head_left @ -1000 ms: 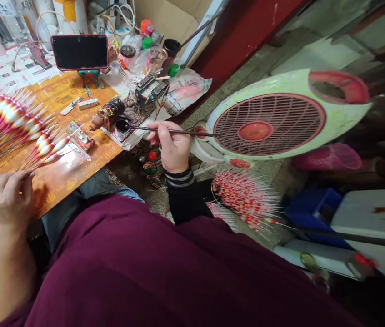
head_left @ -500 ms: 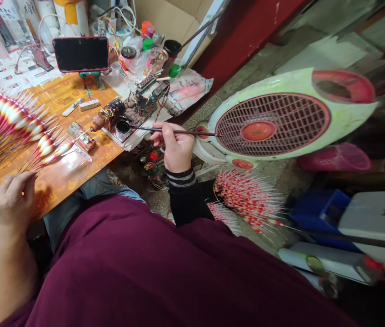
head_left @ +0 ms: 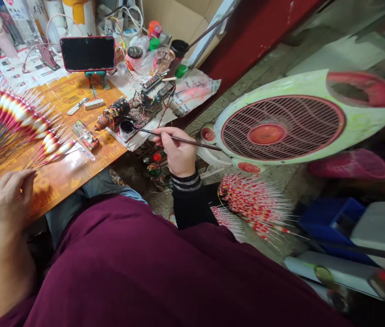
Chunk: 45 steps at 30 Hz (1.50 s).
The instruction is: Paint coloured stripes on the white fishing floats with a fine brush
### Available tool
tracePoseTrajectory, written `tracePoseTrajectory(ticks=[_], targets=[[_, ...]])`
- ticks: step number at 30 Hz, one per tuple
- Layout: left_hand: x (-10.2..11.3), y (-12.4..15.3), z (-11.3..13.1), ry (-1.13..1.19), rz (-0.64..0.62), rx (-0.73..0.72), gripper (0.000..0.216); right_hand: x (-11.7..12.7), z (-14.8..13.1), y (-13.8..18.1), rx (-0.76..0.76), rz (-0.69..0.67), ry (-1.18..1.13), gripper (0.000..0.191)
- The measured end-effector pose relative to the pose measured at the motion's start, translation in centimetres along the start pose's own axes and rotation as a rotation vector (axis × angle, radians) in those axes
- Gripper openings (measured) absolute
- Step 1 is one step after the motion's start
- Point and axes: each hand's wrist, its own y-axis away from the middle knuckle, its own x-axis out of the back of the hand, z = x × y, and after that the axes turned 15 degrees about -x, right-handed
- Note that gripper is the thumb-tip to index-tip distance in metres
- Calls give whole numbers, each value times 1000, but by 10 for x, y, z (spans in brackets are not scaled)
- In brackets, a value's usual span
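My left hand [head_left: 10,193] rests at the table edge, thumb and finger pinched on the thin dark stem of a painted fishing float [head_left: 66,147]. The float's white tip points at the tapered chuck of a small paint-spattered motor [head_left: 115,112]. A paint-smeared block [head_left: 86,135] sits just under that tip. In my right hand [head_left: 180,154] is a slim dark paintbrush [head_left: 202,145], held like a pen. Its bristle end reaches into a small pot of black paint [head_left: 126,126]; the bristles are hard to make out.
Many similar floats [head_left: 18,106] fan out at the left of the orange-covered table [head_left: 66,93]. A phone [head_left: 87,53] stands behind on a holder. Jars [head_left: 135,52] crowd the back. To my right are a fan [head_left: 281,127], red-and-white floats [head_left: 257,202] and a blue bin [head_left: 328,225].
My right hand has brought the paintbrush slightly down, its front end now at the black paint pot. The whole view has shifted a little; my left hand keeps its pinch.
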Motion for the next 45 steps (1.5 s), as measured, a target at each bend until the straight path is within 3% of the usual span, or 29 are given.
tracePoseTrajectory(ticks=[5, 9, 14, 19, 25, 35, 42, 45], targets=[[4, 0, 2, 33, -104, 87, 26, 0, 2, 11, 53, 76, -73, 28], [4, -1, 6, 58, -207, 145, 34, -17, 3, 31, 123, 99, -113, 25], [2, -2, 7, 29, -240, 170, 43, -51, 6, 57, 309, -77, -47, 26], [0, -4, 9, 31, -257, 183, 36, -81, 14, 71, 451, -249, -82, 28], [-1, -4, 11, -5, -252, 198, 32, -107, 33, 83, 450, -284, -107, 30], [-3, -6, 11, -29, -287, 171, 34, -118, 38, 89, 508, -259, -147, 38], [-21, -5, 14, 19, -343, 190, 30, -131, 57, 95, 456, -328, -53, 36], [-31, -6, 16, 69, -356, 228, 24, -137, 60, 99, 506, -366, -80, 40]])
